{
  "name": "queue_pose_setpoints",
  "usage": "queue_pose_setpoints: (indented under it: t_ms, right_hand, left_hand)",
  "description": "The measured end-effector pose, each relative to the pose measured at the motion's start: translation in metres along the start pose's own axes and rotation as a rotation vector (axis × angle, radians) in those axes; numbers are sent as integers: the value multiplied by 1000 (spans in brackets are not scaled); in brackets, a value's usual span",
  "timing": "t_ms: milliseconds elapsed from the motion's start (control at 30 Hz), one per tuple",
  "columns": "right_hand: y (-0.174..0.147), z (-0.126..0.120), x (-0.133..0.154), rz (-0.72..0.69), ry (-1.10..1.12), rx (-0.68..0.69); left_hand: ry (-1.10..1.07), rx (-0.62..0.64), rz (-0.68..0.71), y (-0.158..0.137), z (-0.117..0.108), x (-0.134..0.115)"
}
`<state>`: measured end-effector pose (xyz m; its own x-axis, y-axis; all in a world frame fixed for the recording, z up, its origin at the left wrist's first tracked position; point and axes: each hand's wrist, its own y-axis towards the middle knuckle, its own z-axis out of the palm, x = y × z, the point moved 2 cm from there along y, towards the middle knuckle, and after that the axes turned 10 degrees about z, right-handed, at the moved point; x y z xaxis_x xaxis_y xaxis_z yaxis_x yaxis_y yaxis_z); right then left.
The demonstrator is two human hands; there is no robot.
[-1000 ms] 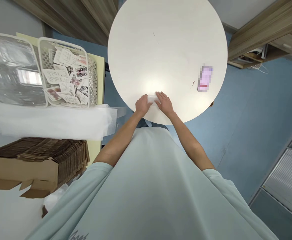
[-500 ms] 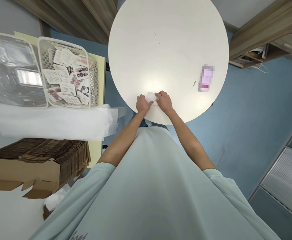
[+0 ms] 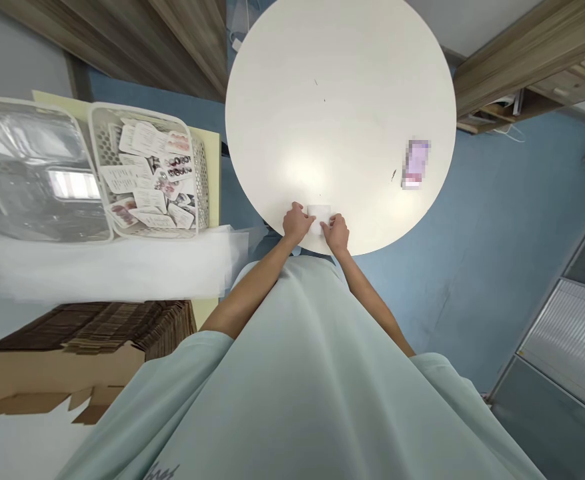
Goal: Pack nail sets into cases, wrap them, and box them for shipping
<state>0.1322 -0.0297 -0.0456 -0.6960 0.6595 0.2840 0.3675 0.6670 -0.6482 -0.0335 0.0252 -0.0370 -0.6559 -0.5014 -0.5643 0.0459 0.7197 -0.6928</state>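
Close to the near edge of the round white table (image 3: 342, 87) is a small white packet (image 3: 319, 212), roughly square and apparently folded from thin sheet. My left hand (image 3: 296, 223) grips its left side, thumb laid over it and fingers curled. At its lower right side, my right hand (image 3: 337, 235) pinches it with the thumb on top and the fingers bent. Whatever may be inside the packet is hidden.
On the table's right lies a blurred pinkish phone-like object (image 3: 416, 163). Left of me, a yellow-topped stand (image 3: 213, 180) holds a white basket (image 3: 201, 180) of printed cards, a basket of clear plastic (image 3: 27, 133), white sheets (image 3: 172, 267) and flattened cardboard boxes (image 3: 122, 327).
The white packet has turned from tilted to nearly square with me. My right hand has shifted from its upper right to its lower right side. The whole view has shifted slightly.
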Motion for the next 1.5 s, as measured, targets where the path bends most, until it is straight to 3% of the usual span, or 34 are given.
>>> queue_pose_setpoints:
  t_ms: [167,400,533,733,867,967,1133,1233,1500]
  right_hand:
    - [-6,13,33,103,20,30]
    - [12,48,117,-63,-20,93]
    - [19,54,135,-123,-27,123]
    - [18,44,120,-199,31,209]
    - [10,30,99,-248,-12,251]
    - [-2,15,76,-294,10,277]
    - [-20,-12,30,-320,51,389]
    - [-26,-25,10,-331,47,443]
    - [-63,-31,1,-369,64,446]
  left_hand:
    - [23,-11,33,6,-25,2]
    - [12,-173,1,29,-95,40]
    - [30,-199,-2,29,-109,44]
    - [79,-271,44,19,-97,35]
    - [-21,-267,129,2,-92,47]
    - [-107,-350,170,-30,-87,65]
    - [-213,-568,45,-109,-67,98]
    - [-251,-606,4,-149,-54,109]
    - [-308,-641,60,-201,-50,110]
